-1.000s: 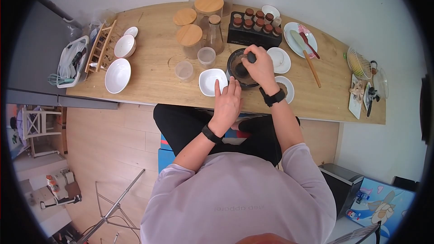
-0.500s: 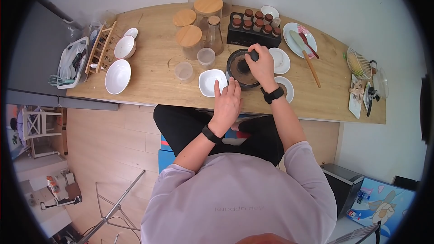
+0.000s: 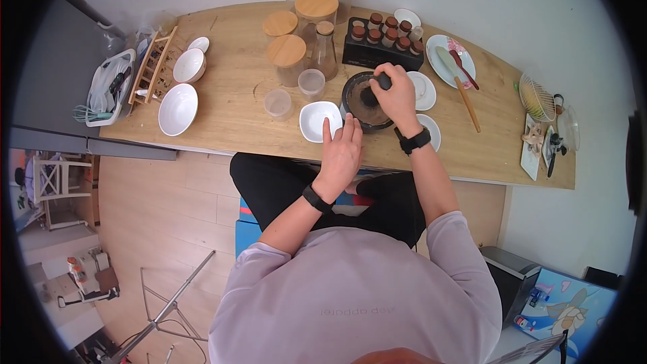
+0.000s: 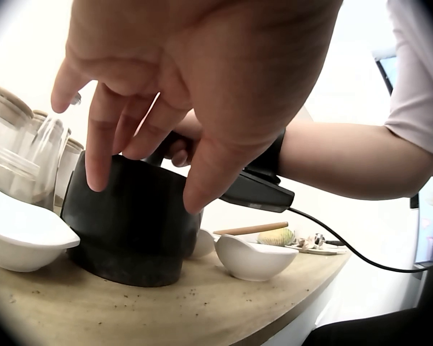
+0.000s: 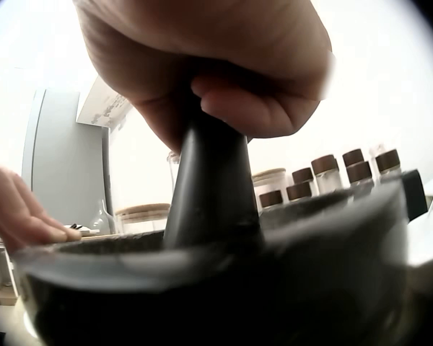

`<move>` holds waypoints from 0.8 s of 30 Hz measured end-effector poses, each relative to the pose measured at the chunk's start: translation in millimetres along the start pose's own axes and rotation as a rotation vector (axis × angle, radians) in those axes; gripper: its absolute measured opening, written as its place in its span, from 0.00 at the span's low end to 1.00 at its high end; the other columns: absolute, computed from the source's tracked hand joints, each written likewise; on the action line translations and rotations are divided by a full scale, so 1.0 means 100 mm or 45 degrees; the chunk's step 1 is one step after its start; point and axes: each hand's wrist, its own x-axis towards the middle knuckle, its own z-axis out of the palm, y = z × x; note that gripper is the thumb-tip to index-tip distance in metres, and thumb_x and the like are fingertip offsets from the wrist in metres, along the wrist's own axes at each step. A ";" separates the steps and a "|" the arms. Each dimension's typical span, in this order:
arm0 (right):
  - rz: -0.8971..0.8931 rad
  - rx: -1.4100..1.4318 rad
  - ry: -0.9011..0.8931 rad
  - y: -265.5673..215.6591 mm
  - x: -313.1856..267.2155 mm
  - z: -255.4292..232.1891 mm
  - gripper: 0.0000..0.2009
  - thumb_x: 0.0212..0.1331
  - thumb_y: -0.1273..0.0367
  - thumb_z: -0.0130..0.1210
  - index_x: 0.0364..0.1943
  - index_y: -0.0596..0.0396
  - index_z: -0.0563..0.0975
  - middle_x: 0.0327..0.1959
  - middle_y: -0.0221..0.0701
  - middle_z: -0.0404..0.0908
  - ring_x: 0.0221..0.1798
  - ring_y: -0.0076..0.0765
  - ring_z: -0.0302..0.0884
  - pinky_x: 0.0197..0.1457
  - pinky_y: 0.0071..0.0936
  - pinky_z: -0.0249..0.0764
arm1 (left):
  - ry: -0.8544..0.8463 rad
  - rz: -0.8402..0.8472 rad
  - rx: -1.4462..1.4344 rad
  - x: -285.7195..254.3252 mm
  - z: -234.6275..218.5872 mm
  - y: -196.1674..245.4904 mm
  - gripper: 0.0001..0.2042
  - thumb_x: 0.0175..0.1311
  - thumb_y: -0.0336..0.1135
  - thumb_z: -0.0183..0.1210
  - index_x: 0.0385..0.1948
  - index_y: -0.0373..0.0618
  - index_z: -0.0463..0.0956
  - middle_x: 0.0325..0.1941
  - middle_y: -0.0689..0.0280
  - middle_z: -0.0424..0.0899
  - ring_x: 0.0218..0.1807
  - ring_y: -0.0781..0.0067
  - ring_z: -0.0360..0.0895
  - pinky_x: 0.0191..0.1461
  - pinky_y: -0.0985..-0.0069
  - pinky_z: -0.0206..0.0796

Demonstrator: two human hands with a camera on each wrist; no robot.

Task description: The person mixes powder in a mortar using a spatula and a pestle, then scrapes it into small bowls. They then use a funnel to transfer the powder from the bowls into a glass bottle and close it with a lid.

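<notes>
My right hand [image 3: 397, 98] grips the top of a black pestle [image 5: 213, 191], which stands down inside a dark stone mortar [image 4: 130, 223]. Brown ground matter [image 3: 360, 104] coats the mortar's inside in the head view. With fingers extended, my left hand [image 3: 342, 158] rests against the mortar's near left side; the left wrist view shows its fingertips and thumb spread along the wall. Just left of the mortar sits a square white bowl [image 3: 320, 122], close to the left fingers.
Two small white dishes, a back one [image 3: 422, 91] and a front one [image 3: 430, 131], lie right of the mortar. Behind it stands a black rack [image 3: 384, 58] of spice jars. Wood-lidded canisters [image 3: 286, 50] and two plastic cups [image 3: 311, 84] are to the left. A plate [image 3: 465, 67] holds spatulas.
The pestle and my right hand have shifted slightly right and away within the mortar. My left hand keeps its place on the mortar's side. The head view has tilted a little.
</notes>
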 end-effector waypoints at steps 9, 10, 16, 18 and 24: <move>-0.020 -0.064 -0.045 0.10 -0.04 0.00 0.09 0.52 0.69 0.64 0.37 0.47 0.78 0.33 0.34 0.74 0.36 0.48 0.78 0.38 0.42 0.74 | -0.017 0.005 0.014 0.01 -0.01 0.00 0.33 0.54 0.36 0.66 0.63 0.32 0.67 0.65 0.50 0.72 0.50 0.62 0.79 0.76 0.47 0.46; -0.025 -0.071 -0.038 0.10 -0.03 -0.05 0.09 0.52 0.70 0.64 0.37 0.47 0.78 0.33 0.34 0.74 0.36 0.48 0.78 0.38 0.42 0.73 | -0.002 0.007 0.003 0.00 -0.01 0.00 0.33 0.54 0.36 0.66 0.63 0.32 0.67 0.65 0.49 0.72 0.51 0.62 0.79 0.76 0.48 0.46; 0.031 -0.154 -0.014 -0.05 0.00 -0.31 0.09 0.51 0.70 0.65 0.37 0.47 0.78 0.33 0.36 0.75 0.37 0.50 0.77 0.40 0.42 0.72 | -0.010 -0.015 0.007 0.01 -0.01 0.02 0.33 0.54 0.36 0.66 0.63 0.32 0.67 0.66 0.49 0.72 0.51 0.62 0.79 0.76 0.49 0.47; 0.022 -0.112 -0.061 0.06 -0.08 -0.17 0.10 0.51 0.70 0.65 0.37 0.47 0.78 0.33 0.36 0.75 0.38 0.50 0.77 0.40 0.42 0.72 | 0.005 -0.014 0.009 0.02 0.01 0.02 0.33 0.55 0.36 0.65 0.63 0.32 0.67 0.66 0.50 0.72 0.52 0.62 0.79 0.76 0.49 0.47; 0.033 -0.024 -0.097 0.04 -0.02 -0.19 0.09 0.51 0.71 0.65 0.36 0.49 0.78 0.32 0.36 0.74 0.38 0.49 0.76 0.41 0.41 0.72 | -0.016 -0.003 -0.001 0.00 0.00 -0.01 0.32 0.55 0.37 0.65 0.63 0.32 0.67 0.66 0.49 0.71 0.52 0.62 0.79 0.77 0.49 0.45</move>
